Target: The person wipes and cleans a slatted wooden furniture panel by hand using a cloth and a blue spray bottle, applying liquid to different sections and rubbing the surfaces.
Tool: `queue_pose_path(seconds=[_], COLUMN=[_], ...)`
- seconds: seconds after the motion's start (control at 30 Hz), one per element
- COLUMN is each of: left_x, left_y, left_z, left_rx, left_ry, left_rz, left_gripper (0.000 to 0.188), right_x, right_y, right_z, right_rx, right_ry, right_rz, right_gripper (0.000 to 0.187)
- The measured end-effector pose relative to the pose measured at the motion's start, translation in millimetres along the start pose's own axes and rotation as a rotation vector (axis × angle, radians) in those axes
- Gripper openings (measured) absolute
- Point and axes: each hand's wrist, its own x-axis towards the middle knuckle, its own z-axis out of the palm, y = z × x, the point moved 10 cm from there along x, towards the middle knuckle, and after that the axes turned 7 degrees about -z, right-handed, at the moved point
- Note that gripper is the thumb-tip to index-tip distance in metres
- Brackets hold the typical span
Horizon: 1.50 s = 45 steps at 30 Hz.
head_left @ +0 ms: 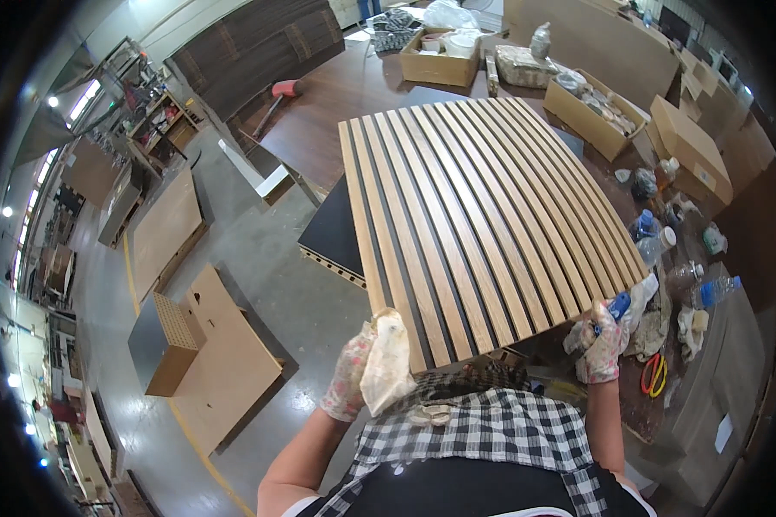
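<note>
A slatted wood panel (483,224), with light strips over dark grooves, lies tilted in front of me. My left hand (350,379), in a patterned glove, is closed on a stained cream rag (388,366) at the panel's near left corner. My right hand (602,349), gloved alike, is closed at the near right corner. A small blue object (619,304) shows at its fingertips, its kind hard to make out. How far the fingers reach beneath the panel is hidden. A dark board (332,233) with a perforated edge sticks out under the panel's left side.
Cardboard boxes (599,116) of supplies stand along the brown table's (319,121) back. Several plastic bottles (655,241) and red-and-yellow handled scissors (653,376) lie at right. A red-headed mallet (284,90) rests far left. Boards (215,362) lie on the floor at left.
</note>
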Motion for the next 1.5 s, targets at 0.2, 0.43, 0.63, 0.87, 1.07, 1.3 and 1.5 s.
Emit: queue_pose_path(seconds=[0.2,0.43,0.63,0.87,1.07,1.3,1.5], left_x=[-3.4,9.5,14.5,7.9,-1.5,1.6,8.2], left_y=[9.2,6.7,-12.0,-2.5,-11.2,-6.9,-0.3], left_z=[9.1,-0.1,-34.5,-23.8,-66.8,-97.9,-101.7], left_rx=[0.726,0.888,0.833,0.899,0.914,0.553,0.756], left_ry=[0.039,0.087,0.118,0.148,0.333,0.385,0.438], left_rz=[0.265,0.364,0.254,0.270,0.138,0.008,0.156], left_gripper=[0.028,0.028,0.032,0.033,0.029,0.031,0.027], right_x=[7.0,28.9,86.2,166.3,165.3,152.4,157.2], right_y=[13.7,-8.2,-56.9,-33.7,-23.5,-24.8,-3.6], right_z=[-12.6,-34.9,-65.4,-89.3,-41.1,-30.5,-38.9], right_rx=[-0.066,-0.210,-0.578,-1.307,-1.055,-0.832,-0.768], right_ry=[0.059,0.016,0.127,0.009,-0.378,-0.331,-0.360], right_rz=[0.024,-0.047,-0.144,-0.342,-0.210,-0.299,-0.169], right_gripper=[0.011,0.010,0.013,0.027,0.028,0.027,0.026])
